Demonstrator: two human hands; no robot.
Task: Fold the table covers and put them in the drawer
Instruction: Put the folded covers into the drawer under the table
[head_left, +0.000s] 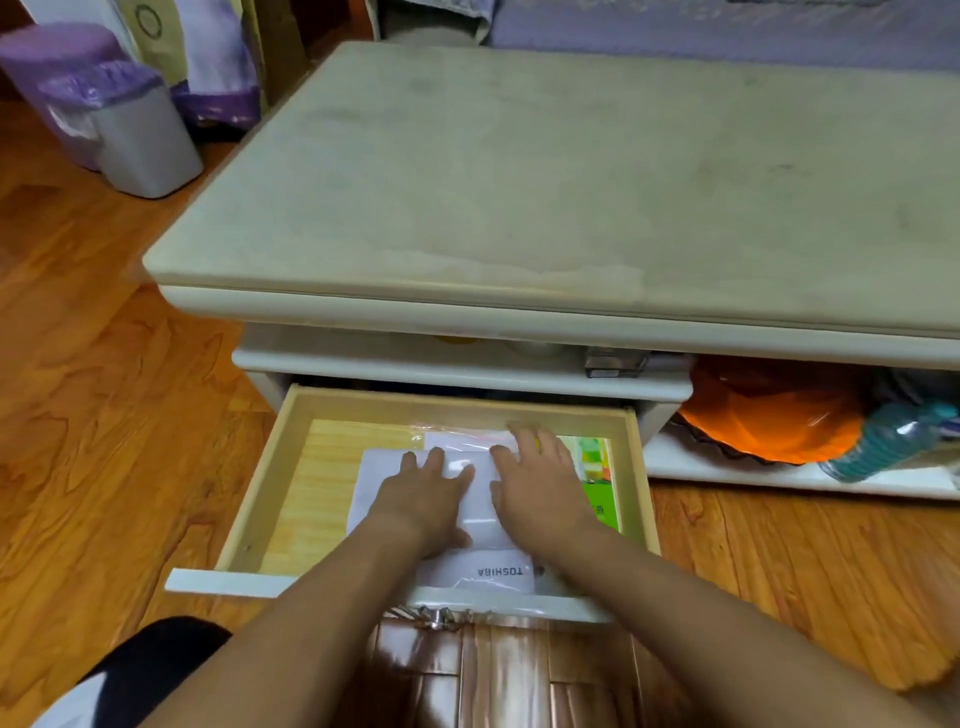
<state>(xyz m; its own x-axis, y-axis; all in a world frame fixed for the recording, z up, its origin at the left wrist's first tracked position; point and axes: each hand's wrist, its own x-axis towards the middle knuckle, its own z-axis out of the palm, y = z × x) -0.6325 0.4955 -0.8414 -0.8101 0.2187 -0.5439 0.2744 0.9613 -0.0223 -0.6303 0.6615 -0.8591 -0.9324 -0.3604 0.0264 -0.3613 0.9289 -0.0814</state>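
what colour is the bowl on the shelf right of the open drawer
Orange. The bowl sits on the low shelf beside the drawer, clearest in the head view.

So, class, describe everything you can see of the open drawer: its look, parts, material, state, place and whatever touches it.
The drawer is pulled out from the low white table, above the wood floor. Its walls and bottom look like pale wood, its front panel is white, with a metal handle below the edge. Inside lie white sheets, one printed TOSHIBA, and a green packet under clear plastic. The left hand and right hand press flat on the white sheets.
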